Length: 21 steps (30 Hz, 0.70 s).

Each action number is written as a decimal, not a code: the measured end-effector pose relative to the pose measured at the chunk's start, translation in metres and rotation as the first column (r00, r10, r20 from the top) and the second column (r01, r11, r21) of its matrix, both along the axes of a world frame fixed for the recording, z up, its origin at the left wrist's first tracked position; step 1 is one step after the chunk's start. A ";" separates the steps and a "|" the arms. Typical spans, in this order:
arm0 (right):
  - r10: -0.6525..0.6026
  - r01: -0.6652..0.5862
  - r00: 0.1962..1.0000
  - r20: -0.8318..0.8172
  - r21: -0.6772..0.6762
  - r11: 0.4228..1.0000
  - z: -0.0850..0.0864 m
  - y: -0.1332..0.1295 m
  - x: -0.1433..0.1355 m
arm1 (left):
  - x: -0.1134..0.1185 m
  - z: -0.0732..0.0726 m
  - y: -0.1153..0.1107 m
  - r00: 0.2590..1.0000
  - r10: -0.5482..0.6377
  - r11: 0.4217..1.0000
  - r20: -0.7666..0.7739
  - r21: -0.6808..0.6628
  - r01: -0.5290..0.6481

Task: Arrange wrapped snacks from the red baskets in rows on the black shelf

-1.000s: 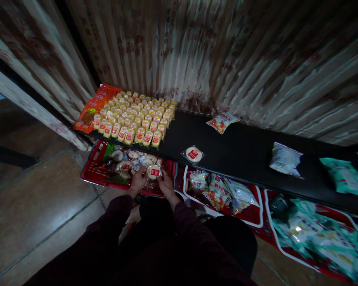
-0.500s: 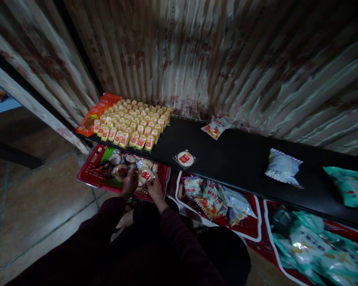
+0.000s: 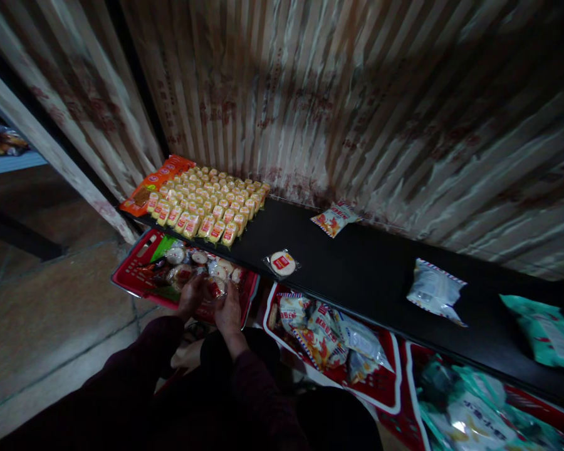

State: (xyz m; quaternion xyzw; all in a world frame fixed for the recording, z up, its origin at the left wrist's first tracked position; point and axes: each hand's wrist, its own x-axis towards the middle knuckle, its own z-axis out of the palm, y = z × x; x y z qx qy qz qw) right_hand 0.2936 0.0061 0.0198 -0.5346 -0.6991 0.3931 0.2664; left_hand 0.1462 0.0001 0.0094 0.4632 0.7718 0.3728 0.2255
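Your right hand (image 3: 229, 313) pinches the edge of a round wrapped cake (image 3: 217, 287), fingers at its side, probably so the face stays uncovered. Your left hand (image 3: 190, 299) is curled at the opposite side; you can't tell whether it grips the wrapper or merely rests there. The cake is between your hands, over the left basket (image 3: 134, 279), where similar cakes lie loosely mixed.

To your right, the middle basket (image 3: 397, 376) holds striped snack bags and the right basket (image 3: 412, 382) green ones, seemingly sorted by kind.

Just beyond, on the black shelf (image 3: 371, 263), a single round cake (image 3: 282, 264) lies flat near the front edge. Small yellow cakes (image 3: 207, 225) stand in tight rows, likely to save room, beside an orange bag (image 3: 155, 181). A striped bag (image 3: 336, 218) lies near the curtain (image 3: 310, 94); a pale bag (image 3: 435, 288) and a green bag (image 3: 548, 332) lie well apart farther right.
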 end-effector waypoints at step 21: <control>0.107 -0.066 0.959 0.261 -0.162 0.985 0.009 0.004 -0.022 | 0.003 0.002 0.003 0.997 0.074 0.997 0.032 -0.026 -0.073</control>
